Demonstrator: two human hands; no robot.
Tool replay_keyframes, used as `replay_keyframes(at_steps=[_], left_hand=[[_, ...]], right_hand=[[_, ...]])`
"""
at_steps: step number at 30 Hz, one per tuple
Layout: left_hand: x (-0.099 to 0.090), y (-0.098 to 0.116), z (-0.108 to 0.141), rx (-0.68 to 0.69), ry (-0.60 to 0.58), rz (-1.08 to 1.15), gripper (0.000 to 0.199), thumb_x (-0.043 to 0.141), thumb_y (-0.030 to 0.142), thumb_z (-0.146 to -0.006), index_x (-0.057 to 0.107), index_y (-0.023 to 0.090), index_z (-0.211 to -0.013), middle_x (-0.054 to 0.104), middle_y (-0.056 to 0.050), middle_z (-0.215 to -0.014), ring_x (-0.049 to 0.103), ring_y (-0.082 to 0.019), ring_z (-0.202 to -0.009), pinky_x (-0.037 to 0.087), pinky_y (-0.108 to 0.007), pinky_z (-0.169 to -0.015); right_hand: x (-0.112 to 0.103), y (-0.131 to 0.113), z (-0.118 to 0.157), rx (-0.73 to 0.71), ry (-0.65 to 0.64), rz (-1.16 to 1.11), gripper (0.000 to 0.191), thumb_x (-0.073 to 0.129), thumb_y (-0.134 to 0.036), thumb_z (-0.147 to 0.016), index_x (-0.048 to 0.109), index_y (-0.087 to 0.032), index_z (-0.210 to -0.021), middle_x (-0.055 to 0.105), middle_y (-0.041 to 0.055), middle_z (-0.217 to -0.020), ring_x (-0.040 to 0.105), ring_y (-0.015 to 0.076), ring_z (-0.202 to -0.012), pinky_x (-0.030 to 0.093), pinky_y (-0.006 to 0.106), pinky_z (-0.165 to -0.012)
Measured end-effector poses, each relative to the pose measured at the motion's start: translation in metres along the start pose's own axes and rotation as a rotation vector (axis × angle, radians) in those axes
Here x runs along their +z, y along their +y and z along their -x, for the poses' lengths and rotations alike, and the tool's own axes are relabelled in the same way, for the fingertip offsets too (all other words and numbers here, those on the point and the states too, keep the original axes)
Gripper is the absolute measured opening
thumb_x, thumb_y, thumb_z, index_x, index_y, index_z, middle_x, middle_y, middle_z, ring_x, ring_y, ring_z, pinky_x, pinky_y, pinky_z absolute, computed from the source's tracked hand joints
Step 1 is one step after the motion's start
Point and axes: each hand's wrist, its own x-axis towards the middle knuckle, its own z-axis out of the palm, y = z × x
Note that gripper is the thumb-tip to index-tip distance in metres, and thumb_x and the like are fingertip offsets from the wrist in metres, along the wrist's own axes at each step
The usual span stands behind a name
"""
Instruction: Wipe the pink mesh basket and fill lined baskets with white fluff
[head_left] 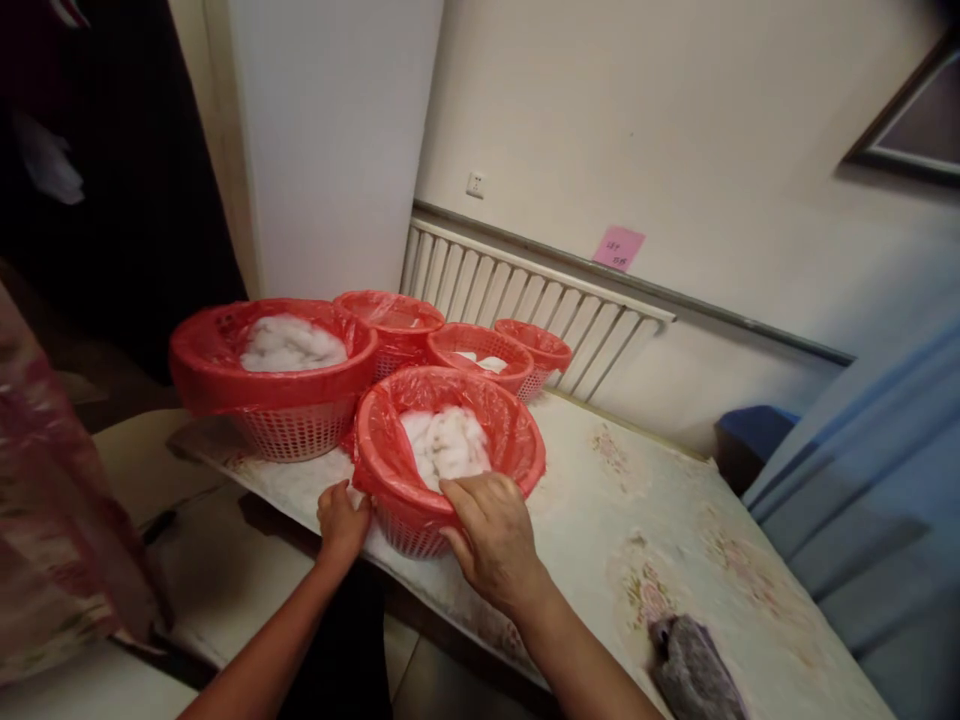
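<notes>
A round red plastic basket (420,535) stands at the near edge of the table, lined with a red plastic bag (506,430) folded over its rim. White cotton wool (448,445) lies inside. My right hand (491,540) is closed over the near right rim, fingers on top and thumb below on the outside. At the basket's left side my left hand (343,515) is closed with curled fingers at the loose edge of the bag; the exact grip is partly hidden.
Left of it stands a larger lined basket (296,430) with white cotton wool. Several more red baskets sit behind, near the radiator (510,285). A grey cloth item (694,665) lies on the floral-covered table (592,520). A blue curtain (877,480) hangs at right; a dark-clothed person (112,200) is at left.
</notes>
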Motion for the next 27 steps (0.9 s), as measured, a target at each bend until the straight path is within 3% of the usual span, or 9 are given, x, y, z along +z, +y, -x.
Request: replay_keyframes(at_steps=[3, 5, 7, 9, 13, 18, 21, 24, 27], left_hand=[[0.005, -0.006, 0.062, 0.083, -0.016, 0.045, 0.040, 0.043, 0.027, -0.083, 0.050, 0.011, -0.119, 0.052, -0.017, -0.121, 0.060, -0.023, -0.103, 0.048, -0.038, -0.099], [0.010, -0.013, 0.101, 0.224, -0.068, 0.149, 0.032, 0.043, 0.030, -0.083, 0.056, 0.014, -0.108, 0.058, -0.014, -0.110, 0.063, -0.023, -0.094, 0.053, -0.036, -0.089], [0.015, -0.021, 0.131, 0.361, -0.215, 0.154, 0.024, 0.041, 0.030, -0.085, 0.059, 0.020, -0.097, 0.063, -0.009, -0.099, 0.064, -0.023, -0.093, 0.053, -0.036, -0.087], [0.020, -0.027, 0.152, 0.466, -0.400, 0.115, 0.023, 0.039, 0.030, -0.089, 0.060, 0.023, -0.094, 0.065, -0.007, -0.097, 0.064, -0.022, -0.094, 0.051, -0.035, -0.089], [0.030, -0.025, 0.171, 0.560, -0.681, -0.053, 0.023, 0.037, 0.027, -0.092, 0.059, 0.023, -0.092, 0.066, -0.005, -0.094, 0.064, -0.018, -0.090, 0.048, -0.030, -0.086], [0.042, -0.016, 0.178, 0.586, -0.796, -0.258, 0.024, 0.036, 0.023, -0.092, 0.059, 0.023, -0.091, 0.067, -0.004, -0.093, 0.064, -0.017, -0.087, 0.046, -0.028, -0.084], [0.049, -0.013, 0.181, 0.584, -0.821, -0.274, 0.023, 0.035, 0.022, -0.092, 0.058, 0.023, -0.092, 0.068, -0.005, -0.095, 0.064, -0.018, -0.091, 0.045, -0.029, -0.086], [0.057, -0.010, 0.185, 0.586, -0.801, -0.227, 0.023, 0.036, 0.021, -0.091, 0.058, 0.024, -0.097, 0.067, -0.006, -0.104, 0.064, -0.019, -0.097, 0.044, -0.030, -0.089], [0.063, -0.003, 0.191, 0.573, -0.802, -0.220, 0.023, 0.036, 0.020, -0.090, 0.058, 0.025, -0.095, 0.068, -0.006, -0.101, 0.064, -0.020, -0.095, 0.045, -0.029, -0.087]], right_hand=[[-0.008, -0.013, 0.013, -0.003, 0.193, -0.158, 0.049, 0.055, -0.025, -0.089, 0.043, -0.019, -0.137, 0.056, 0.0132, -0.131, 0.050, 0.0272, -0.123, 0.040, 0.050, -0.103], [-0.009, -0.025, 0.030, 0.042, 0.371, -0.230, 0.051, 0.052, -0.016, -0.088, 0.041, -0.021, -0.137, 0.057, 0.0121, -0.131, 0.051, 0.0244, -0.124, 0.043, 0.048, -0.103], [-0.004, -0.034, 0.055, 0.092, 0.471, -0.249, 0.052, 0.049, -0.009, -0.085, 0.043, -0.022, -0.135, 0.061, 0.0108, -0.124, 0.055, 0.0222, -0.119, 0.047, 0.045, -0.099], [0.008, -0.036, 0.085, 0.147, 0.439, -0.226, 0.050, 0.048, -0.007, -0.084, 0.046, -0.021, -0.132, 0.063, 0.0105, -0.119, 0.057, 0.0218, -0.114, 0.050, 0.043, -0.096], [0.036, -0.009, 0.166, 0.361, 0.249, -0.167, 0.039, 0.045, -0.006, -0.082, 0.056, -0.019, -0.117, 0.066, 0.0106, -0.109, 0.061, 0.0227, -0.102, 0.052, 0.043, -0.092], [0.053, 0.027, 0.286, 0.642, 0.147, -0.112, 0.031, 0.043, -0.007, -0.079, 0.065, -0.018, -0.097, 0.069, 0.0083, -0.092, 0.065, 0.0200, -0.088, 0.057, 0.035, -0.081], [0.056, 0.029, 0.344, 0.759, 0.170, -0.098, 0.037, 0.042, -0.008, -0.080, 0.066, -0.020, -0.106, 0.070, 0.0089, -0.106, 0.067, 0.0217, -0.101, 0.055, 0.040, -0.092], [0.059, 0.025, 0.379, 0.873, 0.146, -0.101, 0.050, 0.043, -0.007, -0.075, 0.065, -0.023, -0.118, 0.068, 0.0084, -0.116, 0.066, 0.0246, -0.109, 0.054, 0.043, -0.096], [0.060, 0.025, 0.391, 0.980, 0.112, -0.129, 0.054, 0.043, -0.007, -0.074, 0.064, -0.020, -0.122, 0.067, 0.0107, -0.120, 0.065, 0.0263, -0.111, 0.052, 0.043, -0.098]])
